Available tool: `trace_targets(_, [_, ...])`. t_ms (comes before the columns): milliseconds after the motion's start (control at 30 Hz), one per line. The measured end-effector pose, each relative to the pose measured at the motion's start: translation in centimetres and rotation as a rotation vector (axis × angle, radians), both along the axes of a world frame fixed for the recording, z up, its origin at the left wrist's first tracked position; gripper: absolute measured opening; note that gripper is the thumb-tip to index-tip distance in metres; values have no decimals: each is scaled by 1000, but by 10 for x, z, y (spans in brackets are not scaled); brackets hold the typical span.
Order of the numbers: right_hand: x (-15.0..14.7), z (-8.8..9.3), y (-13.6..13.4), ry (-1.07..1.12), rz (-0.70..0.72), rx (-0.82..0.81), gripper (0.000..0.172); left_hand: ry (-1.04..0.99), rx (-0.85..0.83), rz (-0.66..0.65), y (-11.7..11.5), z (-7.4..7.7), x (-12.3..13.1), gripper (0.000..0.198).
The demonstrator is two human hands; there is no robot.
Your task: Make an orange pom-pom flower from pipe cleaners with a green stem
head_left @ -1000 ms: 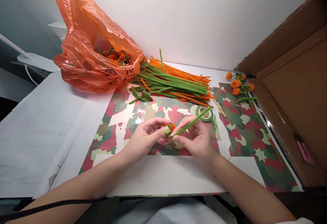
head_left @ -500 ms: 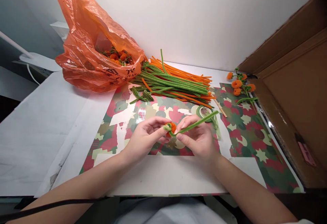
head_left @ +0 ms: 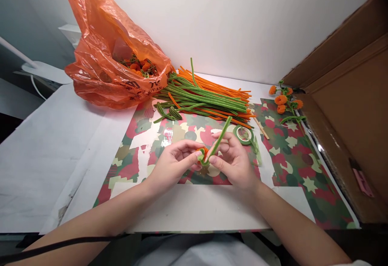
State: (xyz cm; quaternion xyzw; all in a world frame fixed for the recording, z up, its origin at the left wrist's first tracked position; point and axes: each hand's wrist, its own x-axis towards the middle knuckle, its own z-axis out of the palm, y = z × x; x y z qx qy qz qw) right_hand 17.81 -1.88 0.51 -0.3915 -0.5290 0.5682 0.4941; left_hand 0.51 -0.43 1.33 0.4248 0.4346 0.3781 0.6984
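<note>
My left hand (head_left: 172, 163) pinches a small orange pom-pom (head_left: 203, 152) of fuzzy wire between thumb and fingertips, above the patterned mat. My right hand (head_left: 235, 160) grips a green pipe cleaner (head_left: 220, 137) close to the pom-pom. One end of the green wire curls round the pom-pom's base; its free end points up and away to the right. Both hands meet at the pom-pom, fingers closed on the pieces.
A camouflage-patterned mat (head_left: 285, 161) covers the white table. Behind lie a heap of green and orange pipe cleaners (head_left: 209, 98), a green tape roll (head_left: 243, 134), a thin wooden stick (head_left: 260, 128), and an orange plastic bag (head_left: 106, 55). Finished orange flowers (head_left: 285, 100) lie beside a cardboard box (head_left: 351, 108).
The free end of the green pipe cleaner has swung from pointing right, over the tape roll, to pointing more steeply upward. My right hand turned with it; the left hand stayed put.
</note>
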Motion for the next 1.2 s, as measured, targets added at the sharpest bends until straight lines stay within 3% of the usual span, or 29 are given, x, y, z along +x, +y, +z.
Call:
trace_targets(67, [-2,-1,-2,-68,-142,17,50,1,2,17,0,-1,0,22])
trace_targets(167, [-7,0,-7,-129,-335,130,46,-10,16,58,0,-4,0,23])
trace_targets(367, [-18,1,-14,-193,-472,273,36,-31,20,113,-1,-7,3,23])
trace_targets(600, [-17,-2,-12,-277,-444,299,11,-16,3,120,-3,-6,5,25])
trace_targets(933, [-14,4,-9,-433,-268,403,24,-75,-19,141,-4,-3,6,27])
trace_targets(1100, [-17,-2,-13,-353,-353,275,29,-34,10,176,-2,-5,6,23])
trace_targets(1200, [-20,-5,-15,-344,-408,260,15,-51,24,171,-2,-6,6,22])
